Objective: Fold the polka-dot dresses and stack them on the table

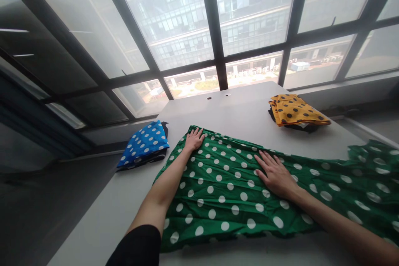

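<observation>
blue cloth (145, 143), yellow cloth (294, 110) folded small; green cloth (218, 193) not yet, spread under left hand (194, 139) and right hand (276, 175), flat, ungrasping.

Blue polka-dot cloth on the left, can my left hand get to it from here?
Probably yes: your left hand rests on the green cloth, and only that cloth's edge and some tabletop seem to lie between it and the blue cloth.
</observation>
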Tool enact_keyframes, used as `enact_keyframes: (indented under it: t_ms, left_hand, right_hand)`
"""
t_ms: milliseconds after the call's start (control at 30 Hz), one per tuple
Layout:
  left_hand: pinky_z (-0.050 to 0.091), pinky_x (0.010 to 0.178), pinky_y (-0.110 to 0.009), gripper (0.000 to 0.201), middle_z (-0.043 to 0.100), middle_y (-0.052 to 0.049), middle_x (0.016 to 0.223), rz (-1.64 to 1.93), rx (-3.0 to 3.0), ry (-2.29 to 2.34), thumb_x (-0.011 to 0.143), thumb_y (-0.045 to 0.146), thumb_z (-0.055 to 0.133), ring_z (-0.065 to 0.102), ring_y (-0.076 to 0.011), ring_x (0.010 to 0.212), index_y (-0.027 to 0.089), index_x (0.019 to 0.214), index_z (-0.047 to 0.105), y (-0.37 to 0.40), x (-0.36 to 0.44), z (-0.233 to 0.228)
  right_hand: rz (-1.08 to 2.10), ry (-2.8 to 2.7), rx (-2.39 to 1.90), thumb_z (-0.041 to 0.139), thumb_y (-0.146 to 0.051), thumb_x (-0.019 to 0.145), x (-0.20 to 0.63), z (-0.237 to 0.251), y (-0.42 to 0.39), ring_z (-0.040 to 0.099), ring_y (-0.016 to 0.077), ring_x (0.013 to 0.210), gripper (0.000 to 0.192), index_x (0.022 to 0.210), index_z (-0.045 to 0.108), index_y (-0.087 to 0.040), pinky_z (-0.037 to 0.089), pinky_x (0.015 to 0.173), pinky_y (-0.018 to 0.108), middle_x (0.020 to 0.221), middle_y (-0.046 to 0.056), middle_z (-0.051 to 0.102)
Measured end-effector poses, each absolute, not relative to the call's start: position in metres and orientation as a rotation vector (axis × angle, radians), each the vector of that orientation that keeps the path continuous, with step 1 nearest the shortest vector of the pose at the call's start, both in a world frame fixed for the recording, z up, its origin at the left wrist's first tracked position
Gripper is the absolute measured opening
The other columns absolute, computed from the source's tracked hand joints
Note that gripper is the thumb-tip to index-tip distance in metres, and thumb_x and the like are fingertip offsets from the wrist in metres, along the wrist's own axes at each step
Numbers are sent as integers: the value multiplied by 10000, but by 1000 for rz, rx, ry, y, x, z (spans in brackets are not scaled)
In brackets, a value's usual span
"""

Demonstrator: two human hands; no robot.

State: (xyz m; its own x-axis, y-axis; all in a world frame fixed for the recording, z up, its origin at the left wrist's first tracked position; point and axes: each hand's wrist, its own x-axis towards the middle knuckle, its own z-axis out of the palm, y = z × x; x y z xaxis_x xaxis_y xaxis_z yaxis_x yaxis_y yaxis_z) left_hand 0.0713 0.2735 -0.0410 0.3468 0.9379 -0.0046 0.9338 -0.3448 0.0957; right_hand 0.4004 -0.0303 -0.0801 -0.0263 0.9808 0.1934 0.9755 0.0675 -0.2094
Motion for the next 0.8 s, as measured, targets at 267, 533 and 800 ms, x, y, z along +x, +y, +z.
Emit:
enact_keyframes:
  t_ms: [267, 533, 800]
  left_hand:
    - [151, 1254, -667, 606, 295, -95, 1722, 158, 2546, 1805, 1072, 430, 278, 219, -361, 1594, 269, 1651, 354, 268, 91, -27]
    - [160, 1287, -618, 704, 267, -30, 1734, 242, 2855, 950, 1049, 669, 286, 182, -320, 1611, 343, 1672, 281, 119, 181, -63]
    - [151, 1281, -616, 631, 220, 13, 1749, 106, 2746, 1258, 1062, 620, 299, 157, -321, 1616, 394, 1651, 314, 179, 137, -50]
  right_hand:
    - [19, -2062, -1969, 399, -481, 1054, 400, -80, -29, 298, 288, 1576, 603, 1607, 451, -245, 245, 1280, 542, 1703, 84, 321]
    - [9, -2074, -1982, 416, -460, 1050, 399, -79, -28, 294, 292, 1577, 606, 1608, 447, -226, 238, 1278, 544, 1703, 100, 316]
    - [36, -2089, -2016, 393, -465, 1054, 399, -73, -29, 289, 283, 1579, 614, 1614, 435, -217, 241, 1276, 541, 1707, 102, 301]
